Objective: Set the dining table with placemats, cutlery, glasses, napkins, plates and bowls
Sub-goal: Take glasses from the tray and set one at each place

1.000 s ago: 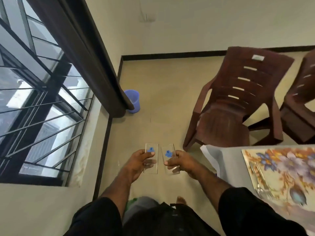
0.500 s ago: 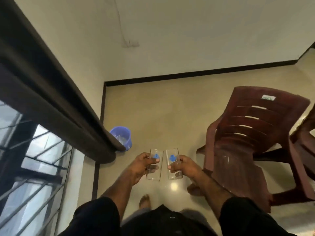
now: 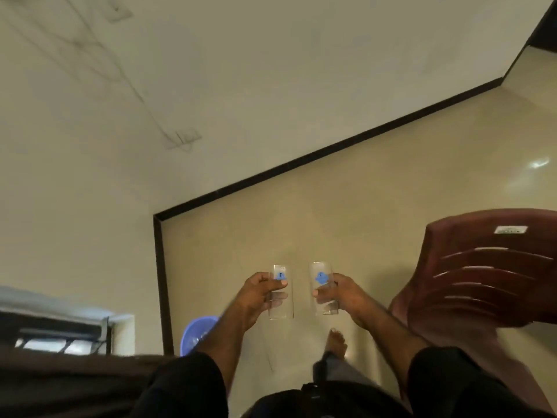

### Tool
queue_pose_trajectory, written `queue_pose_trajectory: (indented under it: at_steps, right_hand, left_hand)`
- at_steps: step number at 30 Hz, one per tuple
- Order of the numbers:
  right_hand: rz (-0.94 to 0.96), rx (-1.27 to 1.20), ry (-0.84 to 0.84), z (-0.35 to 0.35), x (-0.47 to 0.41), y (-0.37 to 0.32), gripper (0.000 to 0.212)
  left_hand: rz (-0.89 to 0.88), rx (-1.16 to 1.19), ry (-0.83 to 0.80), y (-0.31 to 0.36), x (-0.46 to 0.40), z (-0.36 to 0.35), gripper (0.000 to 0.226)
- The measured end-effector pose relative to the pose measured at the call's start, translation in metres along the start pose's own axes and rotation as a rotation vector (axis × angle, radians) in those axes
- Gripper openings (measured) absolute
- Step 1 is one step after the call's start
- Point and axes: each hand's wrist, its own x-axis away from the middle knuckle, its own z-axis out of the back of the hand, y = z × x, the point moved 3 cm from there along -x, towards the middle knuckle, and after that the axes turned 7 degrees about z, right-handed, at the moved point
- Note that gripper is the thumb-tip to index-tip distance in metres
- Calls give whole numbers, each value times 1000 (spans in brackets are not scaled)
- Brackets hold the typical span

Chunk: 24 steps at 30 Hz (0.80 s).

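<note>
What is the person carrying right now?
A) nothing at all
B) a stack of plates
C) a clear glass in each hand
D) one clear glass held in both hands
C: the left hand grips one clear glass and the right hand grips another clear glass, both upright with a blue mark, held apart above the floor.

glasses: two, left glass [image 3: 281,292] and right glass [image 3: 323,288]
hands: two, left hand [image 3: 259,294] and right hand [image 3: 346,292]
chairs: one, chair [image 3: 482,273]
buckets: one, bucket [image 3: 196,333]
feet: one, foot [image 3: 337,342]
</note>
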Motion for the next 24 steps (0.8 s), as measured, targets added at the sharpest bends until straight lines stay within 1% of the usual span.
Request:
queue_pose_trajectory:
  at_steps: [2, 4, 6, 8, 13, 15, 17, 19, 20, 22, 24]
  right_hand:
    - [8, 3, 6, 22, -34, -36, 65]
    - [20, 15, 0, 45, -64, -75, 58]
    - [30, 35, 10, 71, -93, -111, 49]
    - [48, 26, 42, 99, -123, -139, 47]
    - [81, -39, 176, 172, -206, -190, 64]
    - [85, -67, 249, 199, -238, -205, 66]
    - [79, -114, 331, 227, -264, -221, 61]
    - [75, -159, 393, 256, -282, -235, 52]
    - [76, -182, 426, 270, -289, -242, 49]
    - [74, -225, 498, 300, -298, -254, 49]
    - [75, -278, 557, 328, -304, -262, 49]
  left_hand:
    - [-16, -31, -12, 46, -26, -13, 51]
    - [-32, -27, -31, 92, -53, -29, 61]
    - [-36, -16, -49, 132, -83, -48, 62]
    - [-32, -28, -81, 170, -114, -68, 59]
    - [-17, -144, -164, 275, -218, -123, 48]
    - [-16, -196, -209, 315, -264, -147, 47]
    - [-9, -259, -261, 355, -303, -175, 54]
    - [0, -354, -328, 394, -331, -208, 64]
    - [11, -405, -366, 411, -344, -226, 64]
    - [34, -495, -418, 441, -369, -262, 56]
    - [52, -566, -459, 466, -388, -299, 56]
